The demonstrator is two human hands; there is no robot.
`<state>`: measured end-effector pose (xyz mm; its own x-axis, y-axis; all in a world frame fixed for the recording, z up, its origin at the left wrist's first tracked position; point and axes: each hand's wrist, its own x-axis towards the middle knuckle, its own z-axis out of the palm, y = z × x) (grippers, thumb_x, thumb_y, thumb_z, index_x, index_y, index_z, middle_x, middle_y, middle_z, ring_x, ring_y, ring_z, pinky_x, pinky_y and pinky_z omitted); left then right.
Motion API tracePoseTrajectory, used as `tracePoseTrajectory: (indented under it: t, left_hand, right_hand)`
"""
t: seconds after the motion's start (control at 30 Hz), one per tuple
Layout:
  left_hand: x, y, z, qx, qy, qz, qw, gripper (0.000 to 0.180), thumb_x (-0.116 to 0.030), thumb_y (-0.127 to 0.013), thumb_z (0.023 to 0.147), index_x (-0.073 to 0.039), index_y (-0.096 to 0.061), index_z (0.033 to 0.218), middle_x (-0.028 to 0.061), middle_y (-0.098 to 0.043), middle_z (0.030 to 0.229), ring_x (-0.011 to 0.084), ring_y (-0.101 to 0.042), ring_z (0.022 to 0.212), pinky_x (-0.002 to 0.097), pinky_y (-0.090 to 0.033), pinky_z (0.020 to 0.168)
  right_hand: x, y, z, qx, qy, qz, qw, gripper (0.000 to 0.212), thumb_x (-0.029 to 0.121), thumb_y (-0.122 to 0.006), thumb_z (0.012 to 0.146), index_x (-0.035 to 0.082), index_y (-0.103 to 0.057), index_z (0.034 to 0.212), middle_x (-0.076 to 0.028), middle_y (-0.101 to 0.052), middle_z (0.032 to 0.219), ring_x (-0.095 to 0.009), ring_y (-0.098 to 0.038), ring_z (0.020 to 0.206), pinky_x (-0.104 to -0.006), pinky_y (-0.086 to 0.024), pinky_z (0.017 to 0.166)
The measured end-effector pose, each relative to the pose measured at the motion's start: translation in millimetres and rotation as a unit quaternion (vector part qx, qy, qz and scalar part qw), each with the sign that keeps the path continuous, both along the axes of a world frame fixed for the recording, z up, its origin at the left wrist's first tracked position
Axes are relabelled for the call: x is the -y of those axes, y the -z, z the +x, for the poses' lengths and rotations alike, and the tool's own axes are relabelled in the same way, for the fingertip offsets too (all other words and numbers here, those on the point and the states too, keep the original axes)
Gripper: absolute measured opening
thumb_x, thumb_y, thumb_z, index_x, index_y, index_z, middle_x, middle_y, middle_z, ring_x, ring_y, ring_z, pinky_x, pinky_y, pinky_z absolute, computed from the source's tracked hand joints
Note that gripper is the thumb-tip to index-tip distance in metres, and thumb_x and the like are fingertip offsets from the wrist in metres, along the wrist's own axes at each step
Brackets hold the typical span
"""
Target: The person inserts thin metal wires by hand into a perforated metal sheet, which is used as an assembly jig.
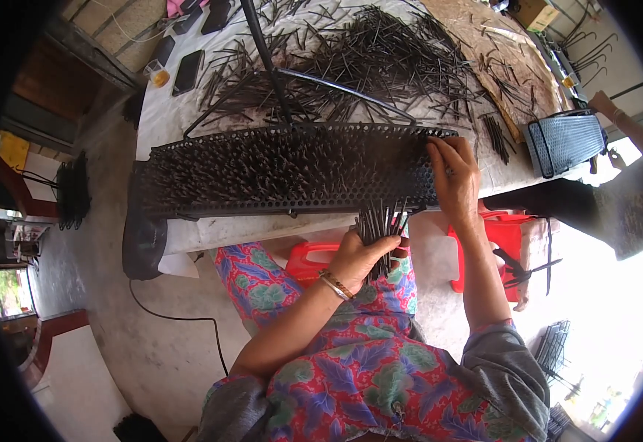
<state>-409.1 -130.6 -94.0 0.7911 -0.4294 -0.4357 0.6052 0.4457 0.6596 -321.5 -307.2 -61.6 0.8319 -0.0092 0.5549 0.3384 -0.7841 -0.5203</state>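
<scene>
My left hand (369,258) is closed around an upright bundle of thin dark sticks (382,222), just below the near edge of a long, dark perforated rack (285,205). Many short stick ends stand up out of the rack's holes, thick over its left and middle; at the right end more bare holes show. Over that right end, my right hand (457,173) bends down with fingertips pinched together at the rack's surface. Whatever lies between those fingertips is too small to make out. A metal stand (270,66) with a dark post and thin bars rises behind the rack.
A big heap of loose dark sticks (380,59) covers the table (167,118) behind the rack. A phone (187,72) and a glass cup (159,76) lie at the left. Another person's arm (631,129) is near a grey perforated rack (566,141). Red stools (494,236) stand below.
</scene>
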Motion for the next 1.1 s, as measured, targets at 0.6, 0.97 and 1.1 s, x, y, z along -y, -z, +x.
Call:
tracePoseTrajectory:
  t: [0.6,0.97,1.1]
  left_hand:
    - [1.3,-3.1,3.4,0.036,0.013,0.033,0.999,0.019,-0.007,-0.062,0.084,-0.003,-0.061,0.103,0.0073,-0.067,0.093,0.0117,-0.063,0.079,0.0245,-0.05,0.064]
    - [5.4,7.2,4.6,0.046,0.015,0.023,0.999,0.014,-0.008,-0.062,0.084,0.0,-0.059,0.096,0.0075,-0.066,0.084,0.0118,-0.063,0.069,0.0246,-0.051,0.06]
    - [5.9,3.5,4.0,0.028,0.019,-0.001,0.999,0.014,-0.009,-0.062,0.084,-0.002,-0.062,0.096,0.006,-0.066,0.086,0.0114,-0.062,0.072,0.0257,-0.051,0.064]
  right_hand:
    - [3.1,-4.5,-38.4,-0.384,-0.142,0.246,0.879,0.026,0.018,-0.068,0.083,-0.004,-0.065,0.095,-0.008,-0.067,0.081,-0.01,-0.059,0.073,-0.0236,-0.047,0.066]
    - [39.7,-20.8,-8.0,-0.163,-0.007,0.333,0.929,0.021,0.016,-0.066,0.085,-0.003,-0.066,0.095,-0.001,-0.063,0.076,-0.005,-0.053,0.066,-0.0197,-0.042,0.058]
    - [46.0,-7.9,7.1,-0.119,0.005,0.307,0.944,0.018,0.014,-0.065,0.086,-0.001,-0.066,0.095,0.0,-0.062,0.077,-0.005,-0.052,0.065,-0.0193,-0.041,0.058]
